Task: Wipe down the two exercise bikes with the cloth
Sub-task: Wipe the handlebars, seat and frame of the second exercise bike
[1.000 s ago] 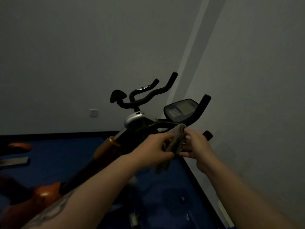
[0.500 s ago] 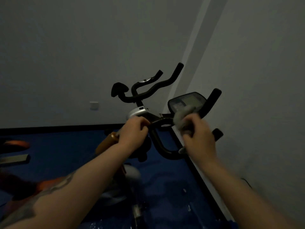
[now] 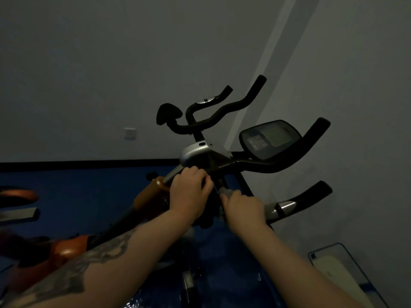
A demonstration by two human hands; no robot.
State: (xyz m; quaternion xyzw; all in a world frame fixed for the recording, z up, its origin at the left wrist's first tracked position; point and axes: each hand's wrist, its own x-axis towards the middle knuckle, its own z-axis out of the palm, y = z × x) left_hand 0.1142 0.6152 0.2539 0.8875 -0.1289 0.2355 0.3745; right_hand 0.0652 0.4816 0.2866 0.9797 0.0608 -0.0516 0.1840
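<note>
Dim corner, nearer exercise bike (image 3: 200,156): left hand (image 3: 189,192) curled round handlebar stem, steadying; right hand (image 3: 243,207) clutching grey cloth (image 3: 224,192) low against the stem—best rub full length, firm pressure, turning cloth round the tube.
</note>
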